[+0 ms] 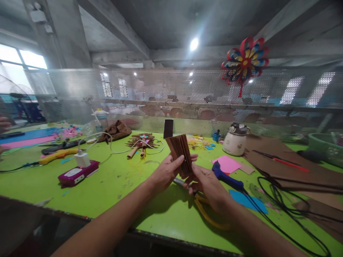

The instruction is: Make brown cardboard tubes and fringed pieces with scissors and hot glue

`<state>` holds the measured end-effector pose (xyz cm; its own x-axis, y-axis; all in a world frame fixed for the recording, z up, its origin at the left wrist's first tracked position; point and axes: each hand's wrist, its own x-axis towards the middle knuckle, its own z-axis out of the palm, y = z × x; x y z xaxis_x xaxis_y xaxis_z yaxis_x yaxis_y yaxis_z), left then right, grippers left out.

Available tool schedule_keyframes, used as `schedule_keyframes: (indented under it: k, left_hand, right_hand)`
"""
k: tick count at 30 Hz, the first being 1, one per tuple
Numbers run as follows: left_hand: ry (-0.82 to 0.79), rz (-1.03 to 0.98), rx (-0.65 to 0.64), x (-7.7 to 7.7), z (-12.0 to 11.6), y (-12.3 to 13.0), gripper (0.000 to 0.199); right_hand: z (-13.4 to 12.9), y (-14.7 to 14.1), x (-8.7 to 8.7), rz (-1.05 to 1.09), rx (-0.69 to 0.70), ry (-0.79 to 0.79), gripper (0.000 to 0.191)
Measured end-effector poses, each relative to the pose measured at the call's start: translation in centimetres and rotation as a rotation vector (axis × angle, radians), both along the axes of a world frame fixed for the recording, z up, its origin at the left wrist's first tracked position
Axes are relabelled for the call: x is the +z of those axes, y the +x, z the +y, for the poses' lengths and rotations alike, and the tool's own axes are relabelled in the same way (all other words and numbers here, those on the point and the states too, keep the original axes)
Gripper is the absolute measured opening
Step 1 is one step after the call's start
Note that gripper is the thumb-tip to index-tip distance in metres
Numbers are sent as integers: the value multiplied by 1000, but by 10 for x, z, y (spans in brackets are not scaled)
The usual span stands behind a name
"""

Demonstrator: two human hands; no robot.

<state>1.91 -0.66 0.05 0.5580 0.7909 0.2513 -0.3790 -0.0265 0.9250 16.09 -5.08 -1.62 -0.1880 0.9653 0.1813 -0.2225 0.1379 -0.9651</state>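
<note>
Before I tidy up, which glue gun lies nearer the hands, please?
The blue glue gun, beside the right hand; the yellow one lies far left.

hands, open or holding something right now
Left hand: closed, holding the pleated brown paper.
Right hand: closed on that paper too; whether also on the scissors, unclear.

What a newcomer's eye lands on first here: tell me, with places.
Likely the red-edged, multicoloured petalled flower at upper right, overlapping the grey perforated screen. Then comes the brown, pleated, paper-like stack at centre, between the left hand and right hand, above the bright green tabletop.
</note>
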Motion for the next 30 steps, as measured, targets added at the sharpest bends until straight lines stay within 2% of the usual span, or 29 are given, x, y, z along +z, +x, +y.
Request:
schedule_keyframes:
  k: [6, 11, 15, 19, 22, 25, 27, 30]
  left_hand:
    - [39, 28, 22, -1, -1, 0, 36]
    - [147, 109, 64, -2, -2, 1, 38]
    - [127, 68, 9, 0, -6, 4, 42]
    - [117, 33, -26, 3, -9, 7, 41]
    - [123, 39, 8, 2, -10, 7, 42]
    - [105, 99, -5, 1, -11, 4, 47]
    - [100, 123, -9, 1, -12, 3, 48]
    - [103, 117, -23, 3, -14, 2, 49]
  right_hand:
    - [6, -2, -7, 45, -1, -2, 40]
    - [7, -5, -8, 94, -31, -9, 40]
    - [8, -8, -10, 97, -147, 111, 37]
    - [10, -7, -10, 136, -167, 96, 36]
    - [10, -6, -8, 171, -89, 26, 38]
    - [8, -6, -7, 224, 71, -72, 37]
    - [6, -7, -5, 253, 144, -86, 36]
    - [5, -6, -3, 275, 161, -59, 36]
